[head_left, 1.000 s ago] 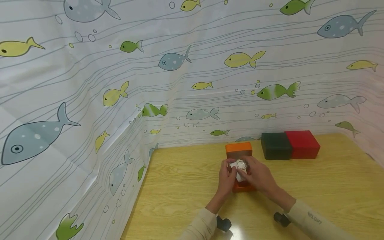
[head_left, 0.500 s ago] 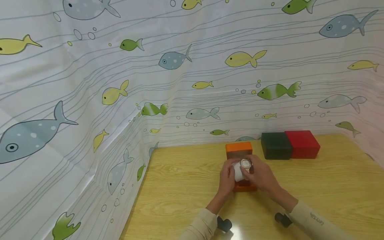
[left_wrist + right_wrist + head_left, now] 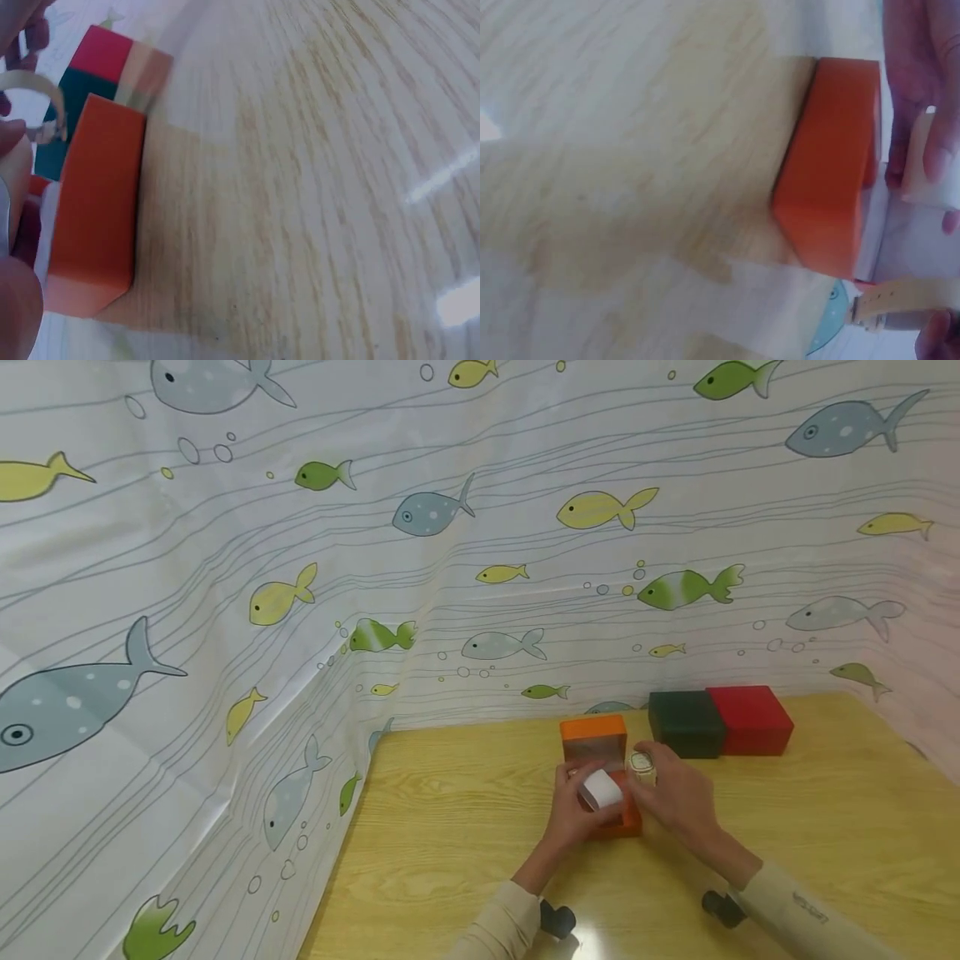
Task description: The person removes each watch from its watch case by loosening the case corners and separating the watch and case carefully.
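Observation:
In the head view my left hand grips a white watch pillow, fingers and thumb curled around its sides, over the base of an orange box. The box stands with its lid raised at the back. To the right, my right hand pinches a wristwatch with a square-looking light face, apart from the pillow. Its cream strap hangs as a curved band in the right wrist view, where the pillow shows beyond it. Much of the box's inside is hidden behind the left hand.
A dark green box and a red box stand side by side at the back right of the wood-grain table. A white sheet printed with fish rises behind the table and along its left.
The watch was close against the pillow in both hands. My right hand has drawn it away to the right, while the pillow stays in my left hand over the box.

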Demonstrator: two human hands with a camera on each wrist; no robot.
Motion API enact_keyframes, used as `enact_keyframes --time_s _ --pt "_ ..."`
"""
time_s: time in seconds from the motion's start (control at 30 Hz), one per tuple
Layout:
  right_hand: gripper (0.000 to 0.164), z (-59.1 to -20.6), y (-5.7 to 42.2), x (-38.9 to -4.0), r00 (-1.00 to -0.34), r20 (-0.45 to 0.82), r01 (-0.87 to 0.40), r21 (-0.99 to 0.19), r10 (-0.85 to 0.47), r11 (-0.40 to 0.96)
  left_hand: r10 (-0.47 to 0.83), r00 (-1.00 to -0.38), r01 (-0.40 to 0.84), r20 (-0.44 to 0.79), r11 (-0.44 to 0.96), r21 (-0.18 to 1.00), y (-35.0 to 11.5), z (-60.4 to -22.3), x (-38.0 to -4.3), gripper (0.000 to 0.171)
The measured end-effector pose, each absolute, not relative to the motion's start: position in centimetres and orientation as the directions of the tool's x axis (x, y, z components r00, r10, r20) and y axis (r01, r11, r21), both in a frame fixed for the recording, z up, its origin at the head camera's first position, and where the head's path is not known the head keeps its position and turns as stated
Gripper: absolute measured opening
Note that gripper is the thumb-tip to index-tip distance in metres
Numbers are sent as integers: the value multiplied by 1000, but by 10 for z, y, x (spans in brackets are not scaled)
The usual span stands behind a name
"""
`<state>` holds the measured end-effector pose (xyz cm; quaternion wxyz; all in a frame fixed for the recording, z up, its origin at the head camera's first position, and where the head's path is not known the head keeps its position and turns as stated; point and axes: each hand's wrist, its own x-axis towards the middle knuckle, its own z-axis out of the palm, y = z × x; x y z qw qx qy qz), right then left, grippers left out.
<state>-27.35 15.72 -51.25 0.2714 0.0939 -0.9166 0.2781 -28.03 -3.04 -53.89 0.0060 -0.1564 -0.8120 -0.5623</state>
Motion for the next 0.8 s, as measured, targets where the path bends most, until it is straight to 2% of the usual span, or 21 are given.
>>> enact_keyframes --time_s 0.1,0.27,0.57,0.8 --pt "35 -516 161 -274 -850 527 -289 -463 -2 838 262 -945 279 195 337 899 -31 -541 -281 65" --pt "37 -520 164 -271 -913 407 -254 -550 -9 796 288 -939 296 186 408 864 -35 -542 -281 71" --pt "38 -527 163 -264 -963 264 -204 -604 -49 771 343 -916 365 208 496 788 -41 -545 -286 63" --pt "35 -534 165 -261 -977 202 -192 -658 -74 728 285 -929 357 234 536 765 -40 -553 -286 59"
